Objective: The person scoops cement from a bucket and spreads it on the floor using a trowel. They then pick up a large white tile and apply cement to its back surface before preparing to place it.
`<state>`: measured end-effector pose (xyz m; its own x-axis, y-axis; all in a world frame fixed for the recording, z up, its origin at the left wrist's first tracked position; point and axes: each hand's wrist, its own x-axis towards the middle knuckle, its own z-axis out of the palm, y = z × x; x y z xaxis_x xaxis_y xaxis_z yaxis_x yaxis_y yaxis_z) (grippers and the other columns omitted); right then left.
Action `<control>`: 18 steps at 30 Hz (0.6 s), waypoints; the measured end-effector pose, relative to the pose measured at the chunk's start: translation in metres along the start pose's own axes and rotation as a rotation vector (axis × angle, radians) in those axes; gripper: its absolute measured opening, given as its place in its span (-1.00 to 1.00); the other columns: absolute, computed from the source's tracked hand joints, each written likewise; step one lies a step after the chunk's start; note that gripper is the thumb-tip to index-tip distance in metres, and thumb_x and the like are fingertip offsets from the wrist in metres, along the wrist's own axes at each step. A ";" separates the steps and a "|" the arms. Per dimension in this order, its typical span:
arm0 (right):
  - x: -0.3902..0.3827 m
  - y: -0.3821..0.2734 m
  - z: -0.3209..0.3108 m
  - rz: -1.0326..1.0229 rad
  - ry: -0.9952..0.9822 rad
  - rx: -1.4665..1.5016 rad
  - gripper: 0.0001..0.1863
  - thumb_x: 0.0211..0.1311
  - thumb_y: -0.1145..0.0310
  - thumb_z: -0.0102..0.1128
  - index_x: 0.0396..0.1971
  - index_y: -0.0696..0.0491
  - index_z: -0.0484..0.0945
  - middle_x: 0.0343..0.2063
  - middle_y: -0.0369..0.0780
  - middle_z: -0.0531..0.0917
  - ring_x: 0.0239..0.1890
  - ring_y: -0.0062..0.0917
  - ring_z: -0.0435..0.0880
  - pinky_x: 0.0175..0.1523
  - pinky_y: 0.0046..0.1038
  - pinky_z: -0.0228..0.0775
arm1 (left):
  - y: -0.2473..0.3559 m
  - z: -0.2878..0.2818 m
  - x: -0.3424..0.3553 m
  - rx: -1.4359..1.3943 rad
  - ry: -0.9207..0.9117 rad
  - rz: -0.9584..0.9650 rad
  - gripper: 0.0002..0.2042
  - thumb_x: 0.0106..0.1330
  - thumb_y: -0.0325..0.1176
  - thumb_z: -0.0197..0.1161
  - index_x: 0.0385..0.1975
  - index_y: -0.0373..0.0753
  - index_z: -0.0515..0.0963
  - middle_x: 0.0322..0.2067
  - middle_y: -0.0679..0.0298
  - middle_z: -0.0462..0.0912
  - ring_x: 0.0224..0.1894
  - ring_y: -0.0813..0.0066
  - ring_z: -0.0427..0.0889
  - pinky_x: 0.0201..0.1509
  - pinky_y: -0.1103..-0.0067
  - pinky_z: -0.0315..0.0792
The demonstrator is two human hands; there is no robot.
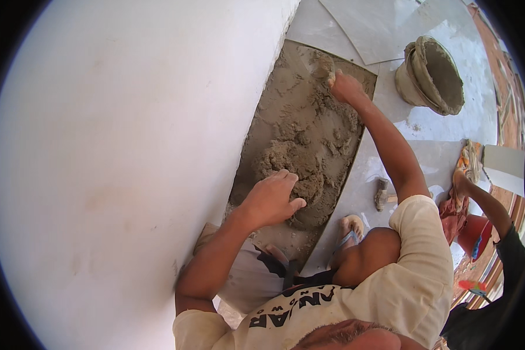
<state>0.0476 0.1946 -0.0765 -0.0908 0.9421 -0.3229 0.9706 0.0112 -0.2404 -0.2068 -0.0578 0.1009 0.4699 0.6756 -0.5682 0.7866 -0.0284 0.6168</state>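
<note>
Wet grey-brown mortar (338, 140) lies in lumps and smears over a rectangular bed along the white wall. At the bed's far end, my right hand (347, 87) is closed on what looks like a trowel (322, 67), its blade coated with mortar and its handle hidden in my grip. Nearer to me, my left hand (274, 195) hovers over or rests against a mound of mortar; I cannot tell if it touches. Its fingers are loosely stretched, the thumb is apart, and no object shows in it.
The white wall (128, 146) bounds the bed on the left. Large grey tiles (396, 125) border it on the right and far side. A mortar-caked bucket (429, 76) and a hammer (381, 195) stand out there. Another person's hand (462, 181) holds a cloth near a red bucket (473, 236).
</note>
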 end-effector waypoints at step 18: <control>-0.046 0.031 0.004 -0.055 -0.046 0.194 -0.45 0.43 0.03 -0.11 0.03 0.29 0.39 -0.13 0.20 0.63 -0.03 0.14 0.60 0.09 0.05 0.40 | 0.001 0.004 -0.002 0.031 0.042 0.096 -0.41 0.32 -0.08 0.25 0.16 -0.47 0.40 0.11 -0.13 0.49 0.23 -0.04 0.44 0.33 0.26 0.31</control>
<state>0.0814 0.1498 -0.0730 -0.1572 0.9255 -0.3446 0.9029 -0.0067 -0.4297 -0.2056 -0.0618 0.1005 0.5265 0.6993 -0.4835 0.7511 -0.1163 0.6498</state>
